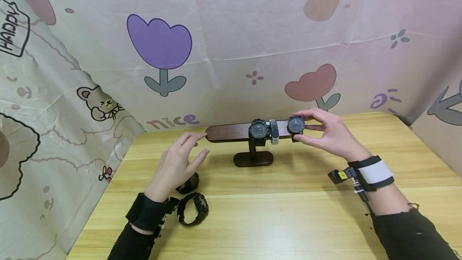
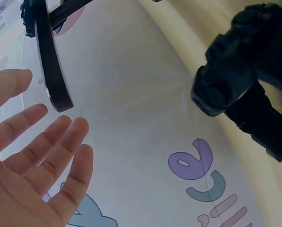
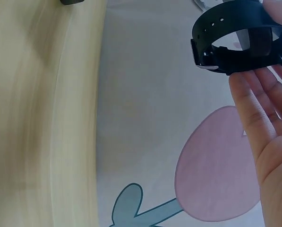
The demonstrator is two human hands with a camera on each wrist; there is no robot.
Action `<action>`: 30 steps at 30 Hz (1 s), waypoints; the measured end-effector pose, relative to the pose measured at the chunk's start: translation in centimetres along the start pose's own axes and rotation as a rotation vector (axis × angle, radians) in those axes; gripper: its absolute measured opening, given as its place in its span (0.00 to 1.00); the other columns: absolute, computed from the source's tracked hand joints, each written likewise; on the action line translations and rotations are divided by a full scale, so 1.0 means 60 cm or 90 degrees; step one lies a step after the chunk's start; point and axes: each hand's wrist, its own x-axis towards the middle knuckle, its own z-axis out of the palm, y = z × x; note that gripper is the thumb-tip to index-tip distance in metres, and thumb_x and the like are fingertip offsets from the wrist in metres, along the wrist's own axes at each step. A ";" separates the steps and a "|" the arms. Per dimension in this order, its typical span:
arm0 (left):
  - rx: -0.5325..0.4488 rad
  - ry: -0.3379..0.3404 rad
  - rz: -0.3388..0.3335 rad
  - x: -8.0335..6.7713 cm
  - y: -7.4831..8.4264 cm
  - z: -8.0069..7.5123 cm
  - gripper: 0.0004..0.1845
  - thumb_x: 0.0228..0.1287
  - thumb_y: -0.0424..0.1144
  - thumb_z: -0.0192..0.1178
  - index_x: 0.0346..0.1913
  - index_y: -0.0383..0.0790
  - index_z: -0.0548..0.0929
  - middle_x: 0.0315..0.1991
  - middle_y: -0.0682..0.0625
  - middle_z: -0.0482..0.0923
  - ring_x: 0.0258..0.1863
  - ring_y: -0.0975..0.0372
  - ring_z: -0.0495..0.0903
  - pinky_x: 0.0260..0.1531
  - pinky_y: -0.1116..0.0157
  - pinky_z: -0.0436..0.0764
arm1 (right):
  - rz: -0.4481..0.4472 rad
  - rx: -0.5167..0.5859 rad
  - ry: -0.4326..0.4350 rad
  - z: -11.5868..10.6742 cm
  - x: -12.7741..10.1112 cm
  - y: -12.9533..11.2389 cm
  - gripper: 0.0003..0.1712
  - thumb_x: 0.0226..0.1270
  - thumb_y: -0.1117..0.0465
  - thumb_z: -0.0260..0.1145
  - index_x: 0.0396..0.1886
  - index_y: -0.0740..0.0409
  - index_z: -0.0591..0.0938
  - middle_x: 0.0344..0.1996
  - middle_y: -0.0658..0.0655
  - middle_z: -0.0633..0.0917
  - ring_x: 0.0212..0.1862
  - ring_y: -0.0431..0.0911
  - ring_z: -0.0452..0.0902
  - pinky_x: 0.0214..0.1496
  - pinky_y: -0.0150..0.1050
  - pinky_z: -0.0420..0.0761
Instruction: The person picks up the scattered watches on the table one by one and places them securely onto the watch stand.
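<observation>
The cloth wall [image 1: 231,31] behind the desk [image 1: 288,212] has the word "nice" [image 1: 172,121] in purple and green letters. On the left side, a little sign [image 1: 12,27] drawn on the cloth says "HAPPY".

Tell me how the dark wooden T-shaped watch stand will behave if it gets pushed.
The dark wooden T-shaped watch stand probably tips easily: a long bar sits on one thin post over a small oval base. Its three watches all hang right of centre, so it likely leans that way. On the smooth wooden table it may slide first.
</observation>
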 end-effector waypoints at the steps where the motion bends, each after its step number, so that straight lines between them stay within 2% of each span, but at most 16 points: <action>1: -0.002 0.001 -0.004 0.000 -0.001 0.001 0.26 0.72 0.42 0.71 0.69 0.42 0.82 0.55 0.45 0.85 0.40 0.56 0.88 0.25 0.66 0.79 | 0.000 0.001 -0.002 0.001 0.000 0.000 0.35 0.54 0.73 0.84 0.64 0.56 0.85 0.58 0.54 0.87 0.57 0.26 0.81 0.55 0.23 0.84; 4: -0.009 0.003 -0.016 0.000 -0.003 0.004 0.26 0.73 0.42 0.71 0.70 0.42 0.81 0.55 0.45 0.85 0.44 0.55 0.88 0.28 0.62 0.82 | 0.002 0.003 -0.005 0.002 0.001 0.000 0.35 0.54 0.72 0.84 0.64 0.55 0.85 0.58 0.54 0.87 0.57 0.27 0.81 0.56 0.23 0.84; 9: -0.022 0.011 -0.026 0.001 -0.007 0.012 0.27 0.73 0.42 0.71 0.71 0.42 0.81 0.54 0.45 0.85 0.47 0.54 0.88 0.33 0.57 0.86 | 0.007 0.007 -0.005 0.006 0.002 0.002 0.35 0.54 0.72 0.84 0.63 0.55 0.85 0.58 0.53 0.86 0.57 0.27 0.81 0.56 0.23 0.84; 18: -0.052 0.005 -0.046 0.000 -0.010 0.025 0.30 0.74 0.40 0.70 0.75 0.42 0.77 0.54 0.44 0.86 0.47 0.54 0.88 0.36 0.58 0.86 | -0.001 0.024 -0.008 0.013 0.004 0.007 0.35 0.54 0.72 0.84 0.63 0.55 0.85 0.58 0.52 0.86 0.57 0.29 0.81 0.57 0.24 0.84; 22: -0.066 -0.004 -0.054 0.001 -0.010 0.026 0.30 0.74 0.40 0.69 0.76 0.42 0.75 0.56 0.43 0.86 0.47 0.54 0.89 0.38 0.57 0.88 | -0.006 0.026 -0.010 0.016 0.006 0.008 0.35 0.54 0.72 0.85 0.63 0.56 0.86 0.57 0.57 0.86 0.57 0.32 0.82 0.57 0.25 0.84; 26: -0.098 -0.008 -0.057 0.003 -0.009 0.027 0.28 0.77 0.38 0.66 0.76 0.39 0.75 0.59 0.41 0.86 0.49 0.51 0.88 0.39 0.54 0.89 | -0.006 0.029 -0.013 0.019 0.007 0.008 0.34 0.54 0.73 0.85 0.62 0.57 0.86 0.57 0.59 0.86 0.57 0.31 0.82 0.57 0.25 0.84; 30: -0.132 -0.009 -0.063 0.004 -0.010 0.029 0.25 0.79 0.35 0.63 0.75 0.37 0.76 0.58 0.42 0.86 0.51 0.51 0.88 0.42 0.53 0.89 | -0.005 0.028 -0.012 0.020 0.007 0.009 0.35 0.53 0.73 0.85 0.62 0.56 0.86 0.57 0.56 0.86 0.57 0.29 0.81 0.56 0.25 0.84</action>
